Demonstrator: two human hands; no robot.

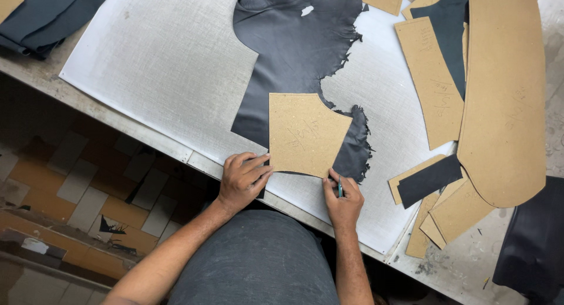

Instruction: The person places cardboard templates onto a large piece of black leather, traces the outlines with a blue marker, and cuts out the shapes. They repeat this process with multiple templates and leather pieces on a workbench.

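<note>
A tan cardboard pattern piece lies on a sheet of black leather, which is spread over a white cutting board. My left hand presses its fingers on the pattern's lower left corner. My right hand holds a thin blue-green pen or knife with its tip at the pattern's bottom point.
Several more tan cardboard patterns lie stacked at the right, with a dark strip among them. Folded dark material sits at the top left, more black leather at the lower right. The table edge runs diagonally above a tiled floor.
</note>
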